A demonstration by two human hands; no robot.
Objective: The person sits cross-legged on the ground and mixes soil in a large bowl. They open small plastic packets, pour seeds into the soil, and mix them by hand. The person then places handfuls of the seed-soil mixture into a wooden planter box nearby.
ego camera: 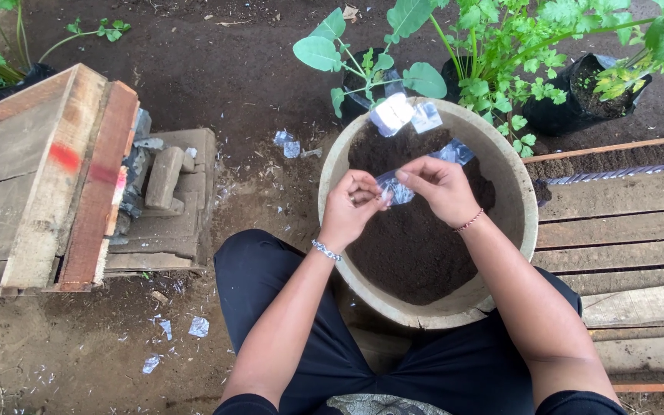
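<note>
A large round beige pot (516, 192) filled with dark soil (416, 246) stands between my knees. Over the soil my left hand (351, 206) and my right hand (439, 184) both pinch a small clear plastic packet (396, 188) from either side. A bead bracelet is on my left wrist and a thin red band on my right. Two white packets (403, 114) rest on the pot's far rim, and another clear packet (456, 151) lies on the soil just beyond my right hand.
A stack of weathered wooden boards (40, 177) with red paint marks lies at left. Wooden slats (624, 230) lie at right. Leafy green plants in black bags (578, 92) stand behind the pot. Torn plastic scraps (194, 327) litter the bare earth.
</note>
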